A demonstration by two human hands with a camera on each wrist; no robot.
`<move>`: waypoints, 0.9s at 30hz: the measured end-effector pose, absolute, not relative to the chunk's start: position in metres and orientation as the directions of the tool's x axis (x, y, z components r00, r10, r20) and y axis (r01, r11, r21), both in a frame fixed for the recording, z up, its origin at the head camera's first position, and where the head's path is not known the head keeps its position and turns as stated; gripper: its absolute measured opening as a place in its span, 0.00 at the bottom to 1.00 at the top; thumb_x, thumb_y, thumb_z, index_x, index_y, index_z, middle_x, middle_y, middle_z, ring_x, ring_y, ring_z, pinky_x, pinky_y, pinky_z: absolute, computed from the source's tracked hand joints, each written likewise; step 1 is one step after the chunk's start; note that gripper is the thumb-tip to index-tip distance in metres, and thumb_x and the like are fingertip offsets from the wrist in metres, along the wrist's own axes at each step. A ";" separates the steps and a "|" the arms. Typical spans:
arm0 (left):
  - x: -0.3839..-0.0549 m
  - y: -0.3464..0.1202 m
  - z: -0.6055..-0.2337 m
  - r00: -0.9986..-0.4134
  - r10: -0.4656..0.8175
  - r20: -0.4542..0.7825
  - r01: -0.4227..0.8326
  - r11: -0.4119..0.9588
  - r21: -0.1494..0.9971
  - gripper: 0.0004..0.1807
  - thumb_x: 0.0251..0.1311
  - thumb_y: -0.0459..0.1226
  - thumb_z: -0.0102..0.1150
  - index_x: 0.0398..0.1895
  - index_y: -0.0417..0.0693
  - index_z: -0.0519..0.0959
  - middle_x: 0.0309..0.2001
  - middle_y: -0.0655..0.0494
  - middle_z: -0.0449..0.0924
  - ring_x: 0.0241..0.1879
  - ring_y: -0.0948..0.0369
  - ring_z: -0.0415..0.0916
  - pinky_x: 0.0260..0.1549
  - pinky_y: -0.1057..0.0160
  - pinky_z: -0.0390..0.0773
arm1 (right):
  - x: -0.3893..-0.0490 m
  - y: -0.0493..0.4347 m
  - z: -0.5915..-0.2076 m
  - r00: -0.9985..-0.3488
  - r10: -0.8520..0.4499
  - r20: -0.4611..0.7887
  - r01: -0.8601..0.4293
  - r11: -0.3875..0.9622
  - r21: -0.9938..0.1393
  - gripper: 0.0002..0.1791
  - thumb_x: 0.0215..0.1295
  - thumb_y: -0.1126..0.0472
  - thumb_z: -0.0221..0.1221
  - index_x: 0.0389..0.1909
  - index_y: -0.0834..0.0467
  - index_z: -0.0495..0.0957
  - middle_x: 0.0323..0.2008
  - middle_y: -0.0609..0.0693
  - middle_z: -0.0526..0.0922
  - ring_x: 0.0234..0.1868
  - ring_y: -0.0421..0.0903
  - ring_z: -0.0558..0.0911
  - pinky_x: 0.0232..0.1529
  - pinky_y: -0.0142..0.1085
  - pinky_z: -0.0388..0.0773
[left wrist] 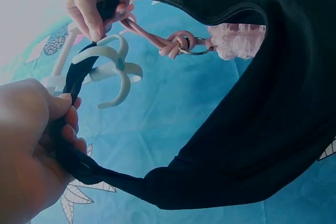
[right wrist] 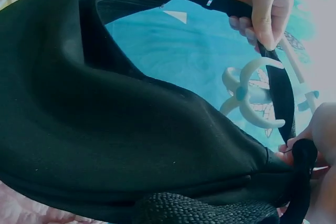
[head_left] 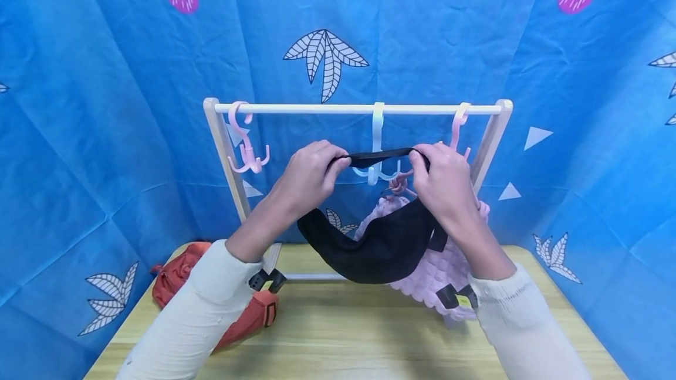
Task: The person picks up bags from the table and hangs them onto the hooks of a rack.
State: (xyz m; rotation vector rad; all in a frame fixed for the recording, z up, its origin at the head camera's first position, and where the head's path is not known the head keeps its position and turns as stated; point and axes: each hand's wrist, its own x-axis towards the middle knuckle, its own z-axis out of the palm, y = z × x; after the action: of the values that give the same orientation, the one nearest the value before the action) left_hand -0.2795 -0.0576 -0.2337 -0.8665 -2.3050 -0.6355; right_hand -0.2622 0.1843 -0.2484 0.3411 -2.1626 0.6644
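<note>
A black shoulder bag (head_left: 372, 245) with a zipped opening hangs by its strap (head_left: 377, 157) from both hands. The left hand (head_left: 311, 177) pinches the strap between thumb and fingers on one side. A short way along, the right hand (head_left: 446, 183) grips the same strap, which runs nearly level between them. Just behind that stretch is a pale blue multi-prong hook (head_left: 377, 128), hung on the rack's white bar (head_left: 306, 108). In the left wrist view the hook's prongs (left wrist: 121, 66) overlap the strap. The bag's body sags below the hands.
A pink hook (head_left: 248, 145) hangs at the bar's left, another pink hook (head_left: 458, 125) at its right. A fluffy pink bag (head_left: 433, 271) with a knotted cord is below, partly behind the black bag. A red-orange bag (head_left: 245, 321) lies on the wooden table (head_left: 327, 333), partly hidden by the left sleeve.
</note>
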 end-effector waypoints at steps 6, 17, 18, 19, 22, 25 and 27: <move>-0.280 -0.057 -0.235 -0.655 0.416 0.631 0.680 0.688 0.252 0.14 0.76 0.39 0.57 0.52 0.39 0.86 0.43 0.46 0.87 0.41 0.53 0.81 0.44 0.57 0.86 | -0.261 0.182 -0.246 -0.688 -0.036 0.725 -0.388 0.862 -0.325 0.16 0.78 0.62 0.53 0.51 0.69 0.85 0.48 0.67 0.88 0.52 0.65 0.86 0.62 0.58 0.81; -0.282 -0.062 -0.242 -0.730 0.394 0.558 0.625 0.717 0.311 0.15 0.77 0.40 0.54 0.52 0.39 0.85 0.46 0.44 0.87 0.46 0.50 0.83 0.51 0.53 0.86 | -0.261 0.180 -0.246 -0.765 -0.088 0.639 -0.368 0.873 -0.320 0.20 0.79 0.59 0.49 0.47 0.69 0.85 0.46 0.67 0.88 0.52 0.65 0.86 0.62 0.59 0.80; -0.282 -0.063 -0.243 -0.738 0.394 0.547 0.619 0.718 0.318 0.15 0.78 0.40 0.54 0.52 0.39 0.84 0.47 0.44 0.86 0.46 0.50 0.83 0.52 0.53 0.86 | -0.261 0.180 -0.246 -0.775 -0.086 0.627 -0.368 0.867 -0.337 0.20 0.79 0.59 0.49 0.47 0.69 0.85 0.46 0.66 0.88 0.52 0.65 0.86 0.61 0.59 0.80; -0.282 -0.063 -0.243 -0.746 0.394 0.537 0.614 0.720 0.324 0.15 0.78 0.40 0.53 0.53 0.39 0.84 0.47 0.44 0.86 0.47 0.50 0.83 0.53 0.52 0.86 | -0.262 0.180 -0.247 -0.787 -0.079 0.612 -0.368 0.856 -0.362 0.20 0.79 0.58 0.48 0.47 0.68 0.85 0.45 0.65 0.89 0.50 0.64 0.86 0.59 0.58 0.81; -0.283 -0.065 -0.245 -0.769 0.401 0.497 0.598 0.726 0.340 0.16 0.79 0.41 0.51 0.53 0.39 0.83 0.48 0.45 0.86 0.49 0.50 0.82 0.55 0.51 0.85 | -0.261 0.183 -0.247 -0.837 -0.054 0.544 -0.361 0.802 -0.476 0.22 0.80 0.55 0.45 0.42 0.65 0.85 0.34 0.61 0.86 0.38 0.59 0.84 0.44 0.48 0.84; -0.283 -0.066 -0.247 -0.786 0.414 0.458 0.588 0.730 0.348 0.16 0.80 0.41 0.48 0.53 0.40 0.82 0.48 0.45 0.85 0.49 0.50 0.81 0.56 0.51 0.84 | -0.261 0.186 -0.248 -0.881 -0.048 0.471 -0.352 0.732 -0.584 0.24 0.81 0.52 0.43 0.35 0.62 0.81 0.24 0.55 0.75 0.28 0.53 0.76 0.28 0.37 0.75; -0.284 -0.066 -0.249 -0.792 0.426 0.437 0.585 0.732 0.348 0.16 0.81 0.41 0.47 0.53 0.41 0.81 0.46 0.46 0.84 0.49 0.51 0.80 0.56 0.52 0.84 | -0.261 0.188 -0.248 -0.901 -0.057 0.430 -0.345 0.695 -0.631 0.24 0.81 0.51 0.43 0.33 0.62 0.79 0.21 0.52 0.70 0.25 0.51 0.72 0.24 0.33 0.69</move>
State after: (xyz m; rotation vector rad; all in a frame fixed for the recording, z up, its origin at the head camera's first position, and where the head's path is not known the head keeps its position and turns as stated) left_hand -0.2840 -0.0660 -0.2492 -0.7862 -2.6077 -0.6842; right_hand -0.2608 0.1875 -0.2478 0.3134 -2.5264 1.0506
